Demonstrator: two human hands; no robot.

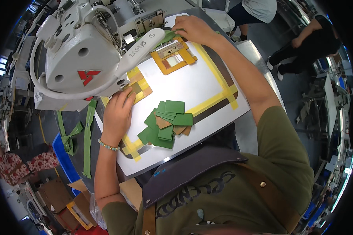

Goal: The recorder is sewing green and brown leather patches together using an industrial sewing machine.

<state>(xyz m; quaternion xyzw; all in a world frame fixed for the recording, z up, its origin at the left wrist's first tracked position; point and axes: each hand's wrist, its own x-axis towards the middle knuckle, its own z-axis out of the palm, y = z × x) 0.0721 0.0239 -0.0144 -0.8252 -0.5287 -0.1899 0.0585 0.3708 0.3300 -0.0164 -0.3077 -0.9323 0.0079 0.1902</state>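
Observation:
My left hand (pixel 119 115) lies beside the white sewing machine head (pixel 80 58). Its fingers are stretched out at the edge of a yellow-taped template piece (pixel 144 89); nothing shows in its grasp. At the far edge of the white board (pixel 161 86), my right hand (pixel 194 30) has its fingers bent and closed at a green fabric strip (pixel 168 38), partly hidden by the machine. An orange-yellow frame with a clear window (pixel 172 59) sits just below that hand. Nearer me is a loose pile of green rectangular patches (pixel 165 124), some showing a brown side.
Yellow tape (pixel 217 96) borders the board. Long green strips (pixel 88 137) hang at the left, one knotted. The machine's pale lever arm (pixel 139 51) reaches over the board between my hands. A blue bin (pixel 62 152) and cardboard boxes (pixel 57 194) stand lower left. Two people stand at the upper right.

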